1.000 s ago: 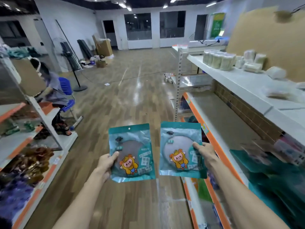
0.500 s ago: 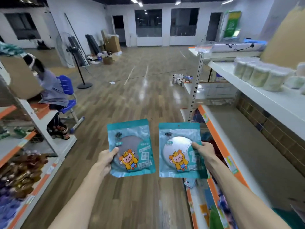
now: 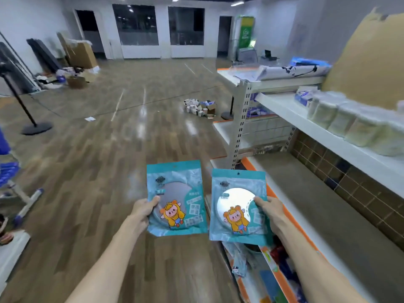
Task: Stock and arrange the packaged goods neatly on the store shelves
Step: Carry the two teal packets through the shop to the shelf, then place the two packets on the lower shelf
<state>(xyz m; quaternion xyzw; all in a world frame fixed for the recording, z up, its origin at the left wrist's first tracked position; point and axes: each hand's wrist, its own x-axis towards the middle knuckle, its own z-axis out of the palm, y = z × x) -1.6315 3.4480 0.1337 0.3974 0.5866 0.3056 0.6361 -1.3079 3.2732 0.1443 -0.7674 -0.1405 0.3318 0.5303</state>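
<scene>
Two of the same thing are being held up side by side, one in each hand. The left hand [image 3: 143,212] is pinching the left teal packet [image 3: 177,193] at its left edge, with the thumb lying on the front and the fingers tucked behind. The right hand [image 3: 270,212] is pinching the right teal packet [image 3: 236,206] at its right edge in the same way. Both packets are standing upright with a small gap between them, not touching. Each one is showing one round silver disc and one cartoon kid in a yellow suit.

The left teal packet is hanging over the wooden floor [image 3: 109,171]. The right teal packet is hanging just in front of the orange-edged shelf [image 3: 323,215], near its front corner, and is not lying on it. Above, one white shelf [image 3: 290,110] is carrying a row of pale wrapped packs [image 3: 358,130], too blurry to count. One big brown cardboard sheet [image 3: 367,62] is standing behind them. Some colourful goods [image 3: 267,281] are sitting low down under the right arm. Far off, one heap of small boxes [image 3: 200,108] is lying on the floor, and one black fan stand [image 3: 37,127] is standing at the left.
</scene>
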